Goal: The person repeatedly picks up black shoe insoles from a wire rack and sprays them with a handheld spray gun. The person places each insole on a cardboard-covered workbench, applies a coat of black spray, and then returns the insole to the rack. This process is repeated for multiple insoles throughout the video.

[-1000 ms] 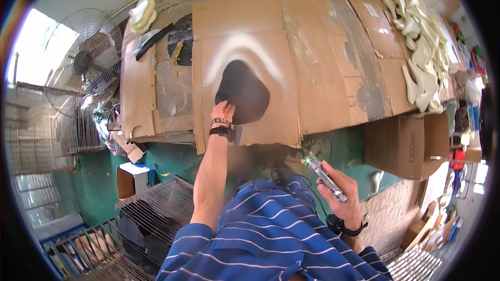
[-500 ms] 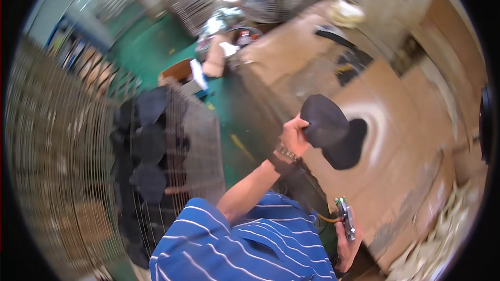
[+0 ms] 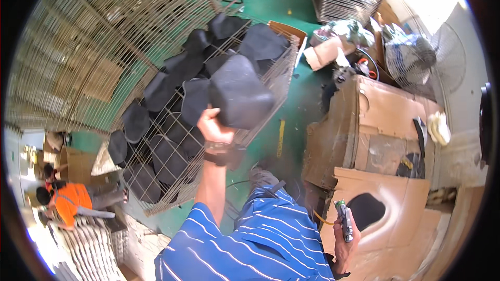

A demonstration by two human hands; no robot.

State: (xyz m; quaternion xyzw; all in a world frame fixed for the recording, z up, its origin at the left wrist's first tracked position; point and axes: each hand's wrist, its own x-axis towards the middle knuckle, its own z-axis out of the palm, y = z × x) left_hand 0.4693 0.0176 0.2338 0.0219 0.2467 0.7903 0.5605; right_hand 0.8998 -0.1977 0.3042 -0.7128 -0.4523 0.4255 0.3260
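Observation:
My left hand (image 3: 216, 129) grips the lower left edge of a black, curved, rounded pad (image 3: 242, 93), holding it up over a wire rack (image 3: 278, 88). Several similar black pads (image 3: 135, 122) lie on that rack. At the lower right, my right hand (image 3: 345, 244) is closed around a metal spray gun (image 3: 343, 219) with a green top part and an orange hose (image 3: 323, 219). Just past the gun, a flat black shape (image 3: 366, 212) with a pale ring around it shows on the cardboard (image 3: 396, 244). Part of the left fingers is hidden behind the pad.
Tall stacked wire racks (image 3: 78, 67) fill the left. A floor fan (image 3: 424, 57) stands at the far right beside cardboard boxes (image 3: 390, 99). A person in an orange top (image 3: 73, 200) is at the lower left. The floor (image 3: 276, 0) is green.
My left hand has carried the black pad from over the cardboard leftward to above the rack. The view has turned left. My right hand still holds the spray gun.

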